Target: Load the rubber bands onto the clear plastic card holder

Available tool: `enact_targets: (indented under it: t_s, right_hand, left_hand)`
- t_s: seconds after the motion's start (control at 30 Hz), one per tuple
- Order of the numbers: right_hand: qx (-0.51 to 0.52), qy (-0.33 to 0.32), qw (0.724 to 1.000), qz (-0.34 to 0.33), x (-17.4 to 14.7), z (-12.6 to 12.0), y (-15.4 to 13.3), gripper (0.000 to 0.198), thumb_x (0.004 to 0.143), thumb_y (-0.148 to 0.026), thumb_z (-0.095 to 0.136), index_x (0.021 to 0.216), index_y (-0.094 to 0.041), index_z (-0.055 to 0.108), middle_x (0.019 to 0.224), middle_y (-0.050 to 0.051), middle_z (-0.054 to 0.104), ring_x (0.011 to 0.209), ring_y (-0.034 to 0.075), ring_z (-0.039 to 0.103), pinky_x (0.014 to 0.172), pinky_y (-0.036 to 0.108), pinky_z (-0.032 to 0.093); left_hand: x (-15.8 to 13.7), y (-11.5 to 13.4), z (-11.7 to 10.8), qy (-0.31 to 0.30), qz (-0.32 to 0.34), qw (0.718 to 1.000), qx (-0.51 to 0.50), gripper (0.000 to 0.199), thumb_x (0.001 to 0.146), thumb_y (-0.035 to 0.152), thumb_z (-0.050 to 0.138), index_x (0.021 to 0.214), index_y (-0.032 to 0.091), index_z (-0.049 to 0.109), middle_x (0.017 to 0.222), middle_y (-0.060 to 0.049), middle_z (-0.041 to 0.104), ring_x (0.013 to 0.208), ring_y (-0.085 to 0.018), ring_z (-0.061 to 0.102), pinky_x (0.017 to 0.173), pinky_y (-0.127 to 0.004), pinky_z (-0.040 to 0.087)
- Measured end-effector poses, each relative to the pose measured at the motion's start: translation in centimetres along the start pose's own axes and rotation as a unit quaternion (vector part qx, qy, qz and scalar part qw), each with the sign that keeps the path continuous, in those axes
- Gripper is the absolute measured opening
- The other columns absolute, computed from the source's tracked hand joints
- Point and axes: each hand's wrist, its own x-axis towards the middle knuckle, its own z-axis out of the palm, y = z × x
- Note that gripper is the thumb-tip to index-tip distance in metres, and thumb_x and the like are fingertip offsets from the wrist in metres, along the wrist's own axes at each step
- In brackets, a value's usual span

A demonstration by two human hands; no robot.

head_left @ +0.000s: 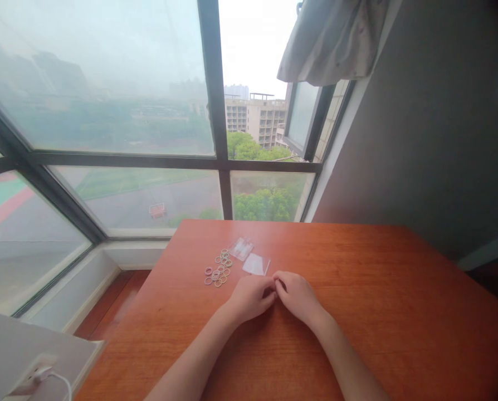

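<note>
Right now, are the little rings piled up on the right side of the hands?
No, the small rings lie on the wooden table to the left of the left hand and right hand.

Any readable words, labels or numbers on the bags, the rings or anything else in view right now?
None can be read.
The two small clear bags by the rubber rings show no legible print.
The left hand and right hand, fingertips together on the wooden table, show no text.
Distant buildings: no signs can be made out.
</note>
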Motion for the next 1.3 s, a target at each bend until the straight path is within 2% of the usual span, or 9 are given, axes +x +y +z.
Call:
enact_targets:
  t_s: [1.3]
  right_hand:
    - [0.000, 0.005, 1.000, 0.000, -0.03, 0.03, 0.15, 0.025, 0.089, -0.020, 0.040, 0.084, -0.021, 0.063, 0.084, 0.002, 0.068, 0.080, 0.015, 0.060, 0.068, 0.024, 0.035]
  left_hand:
    - [0.02, -0.30, 0.30, 0.011, 0.011, 1.000, 0.010, 0.016, 0.081, 0.020, 0.049, 0.086, 0.022, 0.063, 0.082, -0.001, 0.071, 0.073, -0.017, 0.063, 0.062, -0.022, 0.037]
